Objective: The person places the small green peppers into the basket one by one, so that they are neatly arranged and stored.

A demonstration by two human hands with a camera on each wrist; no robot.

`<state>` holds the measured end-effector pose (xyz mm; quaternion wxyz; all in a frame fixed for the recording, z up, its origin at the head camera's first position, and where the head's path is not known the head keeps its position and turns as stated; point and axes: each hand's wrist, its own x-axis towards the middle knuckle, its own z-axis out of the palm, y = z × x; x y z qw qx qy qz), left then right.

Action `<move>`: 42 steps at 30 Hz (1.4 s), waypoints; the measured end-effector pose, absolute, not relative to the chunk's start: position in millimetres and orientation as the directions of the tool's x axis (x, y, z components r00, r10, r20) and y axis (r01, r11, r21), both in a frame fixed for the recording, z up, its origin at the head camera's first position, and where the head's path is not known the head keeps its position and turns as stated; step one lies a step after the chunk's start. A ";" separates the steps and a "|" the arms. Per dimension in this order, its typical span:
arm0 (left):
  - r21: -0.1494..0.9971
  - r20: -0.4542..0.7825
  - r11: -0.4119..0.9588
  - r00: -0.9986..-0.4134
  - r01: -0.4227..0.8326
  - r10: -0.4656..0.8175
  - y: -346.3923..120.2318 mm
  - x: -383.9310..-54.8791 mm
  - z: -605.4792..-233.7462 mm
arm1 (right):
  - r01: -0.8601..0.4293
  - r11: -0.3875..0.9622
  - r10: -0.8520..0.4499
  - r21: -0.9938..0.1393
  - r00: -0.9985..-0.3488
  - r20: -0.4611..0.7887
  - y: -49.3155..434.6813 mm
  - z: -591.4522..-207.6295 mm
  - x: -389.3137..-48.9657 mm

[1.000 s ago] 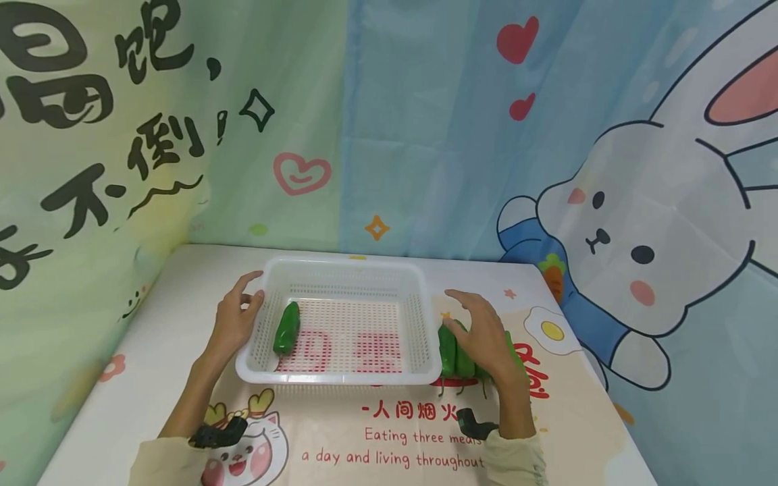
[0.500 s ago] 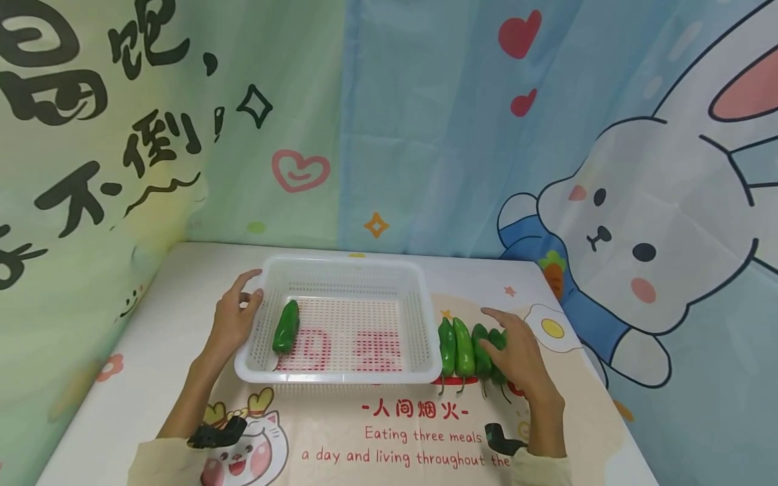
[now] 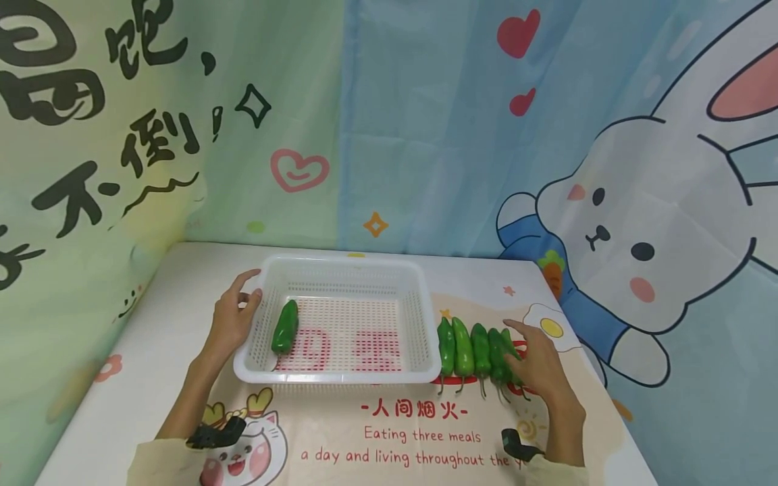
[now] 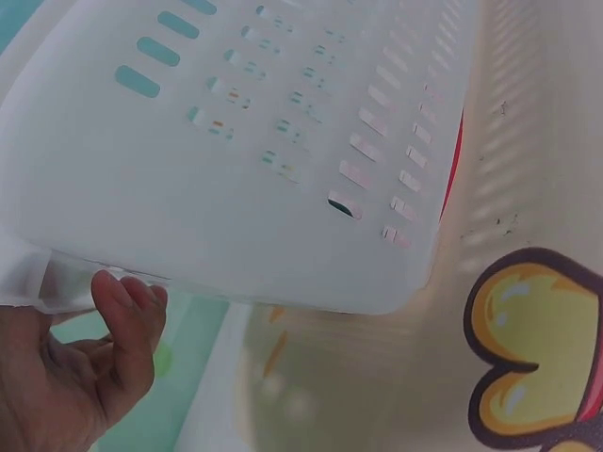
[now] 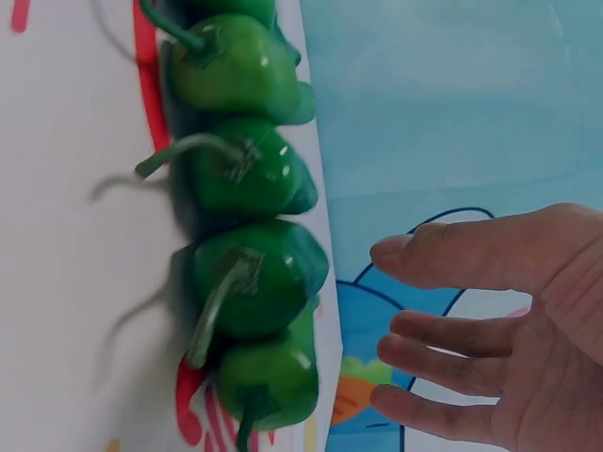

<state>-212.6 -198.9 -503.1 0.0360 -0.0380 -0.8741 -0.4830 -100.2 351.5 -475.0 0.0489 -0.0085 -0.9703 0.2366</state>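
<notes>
My left hand (image 3: 233, 317) holds the left rim of a white plastic basket (image 3: 349, 378), with thumb and index fingertips at the edge. In the left wrist view its fingers (image 4: 127, 325) curl close against the basket's outer side. One green pepper (image 3: 285, 329) lies inside the basket at its left end. Several more green peppers (image 3: 463, 347) stand in a row right of the basket, stems toward me. My right hand (image 3: 539, 361) hovers over the right end of that row, thumb and fingers spread, holding nothing. It partly covers the rightmost pepper (image 5: 273, 381).
A white table (image 3: 170, 304) with a printed cloth (image 3: 389, 432) supports everything. Behind it hangs a cartoon curtain (image 3: 413, 155) with a large rabbit. The basket's right wall is close to the leftmost pepper (image 3: 446, 347) of the row.
My right hand has moved right along the pepper row, from beside the basket to the far end, uncovering the peppers it hid. My left hand and the basket have stayed put.
</notes>
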 end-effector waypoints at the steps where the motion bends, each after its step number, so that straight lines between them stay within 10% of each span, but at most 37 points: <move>1: 0.841 0.100 0.531 -0.995 0.101 0.032 -198.9 -212.5 -503.0 | -0.010 0.893 0.036 -0.449 -0.995 0.092 353.4 -477.0 -99.8; 42: 0.837 0.079 0.541 -0.996 0.082 0.029 -197.4 -211.0 -501.6 | 0.191 0.873 0.131 -0.449 -0.978 -0.160 361.9 -495.4 -97.5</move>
